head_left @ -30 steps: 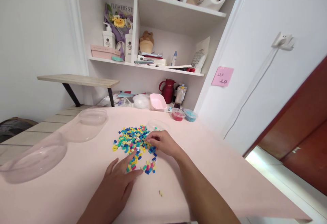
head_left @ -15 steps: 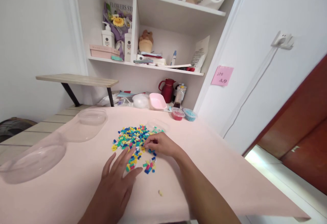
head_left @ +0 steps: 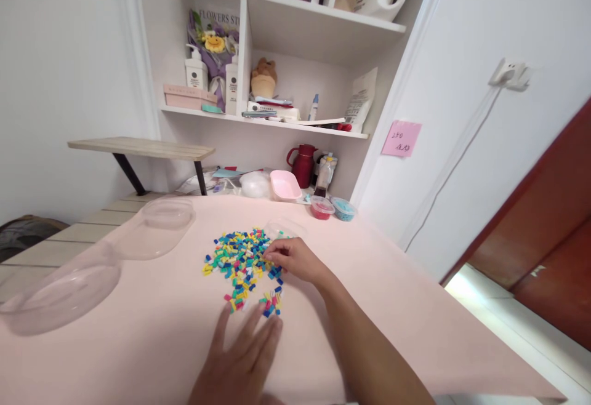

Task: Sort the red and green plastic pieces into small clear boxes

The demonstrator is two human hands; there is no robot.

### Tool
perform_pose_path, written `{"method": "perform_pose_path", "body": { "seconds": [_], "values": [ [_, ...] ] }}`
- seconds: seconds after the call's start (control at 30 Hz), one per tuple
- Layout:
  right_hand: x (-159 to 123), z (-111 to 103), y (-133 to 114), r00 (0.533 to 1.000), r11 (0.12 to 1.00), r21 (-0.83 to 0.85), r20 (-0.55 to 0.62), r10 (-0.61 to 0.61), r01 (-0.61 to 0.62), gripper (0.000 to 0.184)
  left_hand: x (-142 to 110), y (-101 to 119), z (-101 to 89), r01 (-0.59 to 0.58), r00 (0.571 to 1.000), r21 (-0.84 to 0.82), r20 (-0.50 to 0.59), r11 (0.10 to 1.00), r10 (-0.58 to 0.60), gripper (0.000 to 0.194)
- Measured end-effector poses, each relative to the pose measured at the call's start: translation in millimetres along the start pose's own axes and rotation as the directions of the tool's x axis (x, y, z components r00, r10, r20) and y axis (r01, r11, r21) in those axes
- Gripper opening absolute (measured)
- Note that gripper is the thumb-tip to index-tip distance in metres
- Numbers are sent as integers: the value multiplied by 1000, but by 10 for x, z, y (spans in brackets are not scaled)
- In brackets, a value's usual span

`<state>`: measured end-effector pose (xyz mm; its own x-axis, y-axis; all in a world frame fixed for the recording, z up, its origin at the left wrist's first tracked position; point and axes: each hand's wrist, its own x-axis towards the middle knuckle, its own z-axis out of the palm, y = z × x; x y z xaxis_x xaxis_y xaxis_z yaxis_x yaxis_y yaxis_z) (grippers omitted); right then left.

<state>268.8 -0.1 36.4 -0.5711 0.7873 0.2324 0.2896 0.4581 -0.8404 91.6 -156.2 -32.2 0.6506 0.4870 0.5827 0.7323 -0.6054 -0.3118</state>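
Note:
A loose pile of small coloured plastic pieces (head_left: 240, 251), blue, green, yellow, red and white, lies on the pink tabletop (head_left: 161, 306). My right hand (head_left: 293, 258) is at the pile's right side, thumb and fingers pinched together; whatever is between the fingertips is hidden. Flat, with fingers apart, my left hand (head_left: 244, 349) is in front of the pile. Its fingertips are close to a small cluster of pieces (head_left: 271, 302) set off from the rest. Just behind my right hand sits a clear plastic container (head_left: 286, 228) with a few green pieces in it.
Two large clear plastic trays (head_left: 69, 288) (head_left: 157, 232) lie at the left. Toward the back are a tub of red bits (head_left: 322, 208), a tub of blue bits (head_left: 343, 209), a pink dish (head_left: 285, 184) and a red jug (head_left: 303, 165). A small wooden shelf (head_left: 143, 146) overhangs the back left.
My left hand has moved right and toward me, uncovering pieces at the pile's front. The pale piece near the front edge is no longer visible. My right hand stays pinched, nearly in place.

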Motion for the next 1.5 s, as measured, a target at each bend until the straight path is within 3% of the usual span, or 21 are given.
{"method": "perform_pose_path", "body": {
  "seconds": [0.07,0.13,0.3,0.47,0.63,0.7,0.97,1.13,1.37,1.5],
  "values": [
    [-2,-2,-10,1000,1000,3,-10,2,-2,18,-86,-52,-1,132,990,12,54,991,-133,73],
    [-6,-2,-5,1000,1000,15,7,-3,3,17,-162,-95,2,227,970,57,82,972,-231,68],
    [-23,13,43,975,997,-68,219,-23,38,11,-130,-214,-71,393,912,135,72,910,-404,61],
    [-22,28,104,920,989,-127,391,-24,79,19,77,-325,-139,489,852,104,157,866,-500,64],
    [-24,38,122,884,990,-114,466,-17,80,27,115,-356,12,611,734,27,356,791,-578,56],
    [-29,43,107,874,991,-112,485,-7,70,25,106,-364,56,643,709,10,372,766,-600,55],
    [-29,89,36,894,955,-246,447,-41,166,19,87,-350,20,643,741,-34,280,765,-611,51],
    [-14,89,70,896,947,-236,432,-97,216,18,63,-346,35,635,759,-60,232,770,-608,47],
    [-4,102,64,914,953,-249,401,-63,174,15,55,-351,46,636,753,-33,247,771,-610,45],
    [-18,96,25,915,918,-340,399,-57,205,15,71,-352,23,639,743,-21,276,769,-610,46]
  ]
}}
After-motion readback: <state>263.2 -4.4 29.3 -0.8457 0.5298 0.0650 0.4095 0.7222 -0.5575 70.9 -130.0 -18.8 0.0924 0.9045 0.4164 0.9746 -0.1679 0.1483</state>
